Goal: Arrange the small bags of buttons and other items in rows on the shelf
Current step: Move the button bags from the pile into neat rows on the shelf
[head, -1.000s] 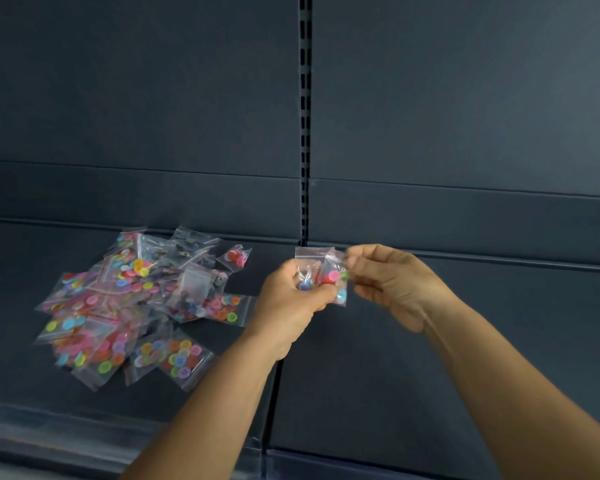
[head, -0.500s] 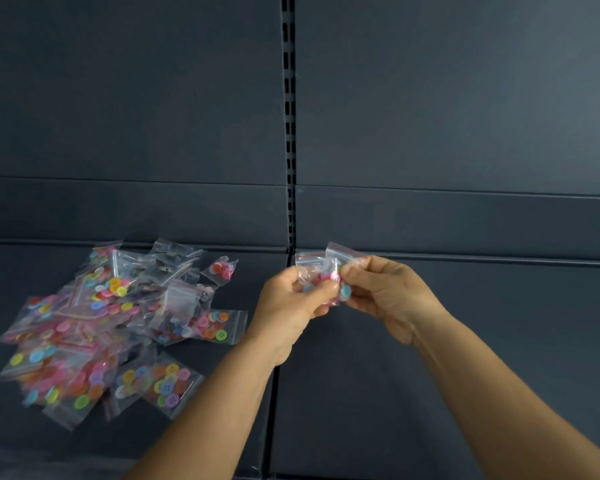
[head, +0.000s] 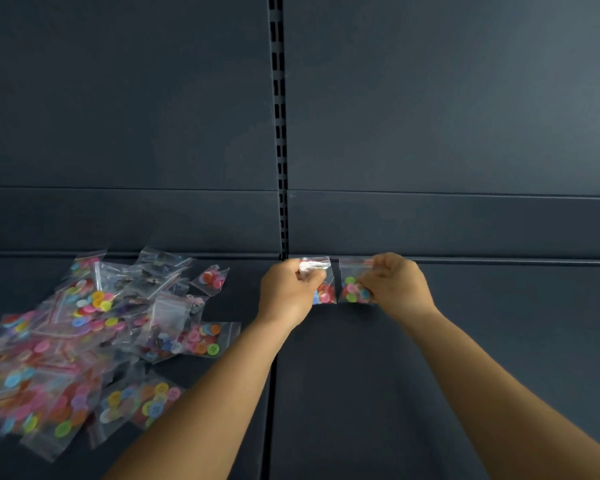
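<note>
I have my left hand (head: pixel 288 292) pinching the red zip strip of a small clear plastic bag of red and blue buttons (head: pixel 323 289), and my right hand (head: pixel 394 289) gripping the top of a second small clear bag of pink and green buttons (head: pixel 354 289). Both bags sit side by side at the far edge of the dark grey metal shelf (head: pixel 465 358), against the back panel, just right of the slotted black upright (head: pixel 279 133). To the left lies the loose heap of clear button bags (head: pixel 94 334), unsorted. I judge these bags light, floppy and slick, their buttons sliding inside, so the stiffer sealed top is the place to hold.
</note>
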`<state>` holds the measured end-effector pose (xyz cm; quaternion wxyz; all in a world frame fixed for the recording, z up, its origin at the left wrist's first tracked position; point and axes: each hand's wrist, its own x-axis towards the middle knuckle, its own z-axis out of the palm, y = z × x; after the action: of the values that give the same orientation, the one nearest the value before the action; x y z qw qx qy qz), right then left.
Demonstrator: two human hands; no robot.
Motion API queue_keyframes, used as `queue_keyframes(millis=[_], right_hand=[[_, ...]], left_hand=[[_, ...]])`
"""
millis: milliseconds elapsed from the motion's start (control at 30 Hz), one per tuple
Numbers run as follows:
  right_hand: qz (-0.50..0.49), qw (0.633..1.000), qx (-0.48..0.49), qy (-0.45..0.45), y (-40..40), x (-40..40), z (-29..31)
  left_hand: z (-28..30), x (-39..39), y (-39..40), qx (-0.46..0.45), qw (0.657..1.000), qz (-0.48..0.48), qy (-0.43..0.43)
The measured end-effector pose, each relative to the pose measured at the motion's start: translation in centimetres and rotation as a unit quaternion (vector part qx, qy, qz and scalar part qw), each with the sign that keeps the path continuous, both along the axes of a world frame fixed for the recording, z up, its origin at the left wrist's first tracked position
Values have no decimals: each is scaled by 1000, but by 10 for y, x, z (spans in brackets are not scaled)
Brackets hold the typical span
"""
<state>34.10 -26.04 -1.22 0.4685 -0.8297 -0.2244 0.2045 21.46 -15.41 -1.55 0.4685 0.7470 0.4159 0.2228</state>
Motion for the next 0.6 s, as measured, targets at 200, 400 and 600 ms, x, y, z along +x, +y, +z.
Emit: queue_keyframes(millis=[200, 400, 600], right_hand=[[54, 986, -68, -144, 4, 0, -8], [132, 948, -71, -280, -11, -6, -14], [171, 943, -83, -272, -2, -6, -22]], left_hand=[[-6, 12, 6, 120, 987, -37, 99], [-17, -2, 3, 310, 936, -109, 126], [-22, 6, 1, 315, 922, -175, 144]])
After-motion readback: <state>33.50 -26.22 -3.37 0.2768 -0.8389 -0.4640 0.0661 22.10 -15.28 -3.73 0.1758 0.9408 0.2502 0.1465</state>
